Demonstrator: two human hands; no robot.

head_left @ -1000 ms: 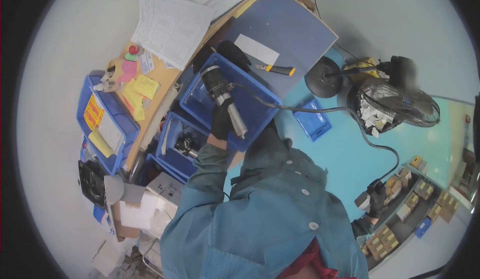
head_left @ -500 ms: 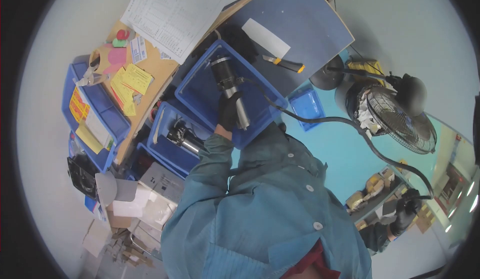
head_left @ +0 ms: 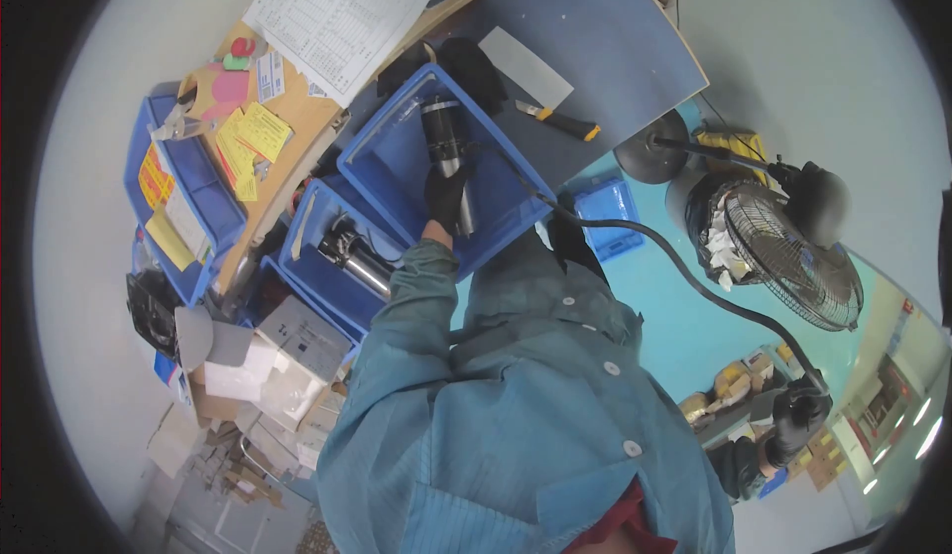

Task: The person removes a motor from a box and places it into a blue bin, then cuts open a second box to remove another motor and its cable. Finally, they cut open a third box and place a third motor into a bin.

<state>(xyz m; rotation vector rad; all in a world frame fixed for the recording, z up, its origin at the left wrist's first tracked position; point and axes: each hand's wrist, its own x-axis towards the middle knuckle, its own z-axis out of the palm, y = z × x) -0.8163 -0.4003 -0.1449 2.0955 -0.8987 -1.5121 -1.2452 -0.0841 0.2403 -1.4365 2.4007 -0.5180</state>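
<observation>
A blue plastic bin (head_left: 493, 254) stands at the near edge of the bench, with a black and silver cylindrical motor (head_left: 440, 129) lying in it. My left hand (head_left: 446, 200), in a black glove, is wrapped round the motor's silver lower part. From the motor's side a thick black cable (head_left: 662, 243) runs out over the bin's rim and arcs to the right. Far out at the lower right, my right hand (head_left: 797, 419), also gloved in black, is closed on the cable near its far end. The cable's tip is too small to make out.
A second blue bin (head_left: 302, 274) with another silver cylinder (head_left: 362, 264) stands lower left. On the blue mat lie a utility knife (head_left: 560, 121) and a white strip (head_left: 526, 66). A fan (head_left: 793, 253) and a small blue tray (head_left: 607, 217) are to the right.
My right hand has moved down and slightly left with the cable, which now hangs straighter. My left hand stays on the motor. The bins have shifted a little left in view.
</observation>
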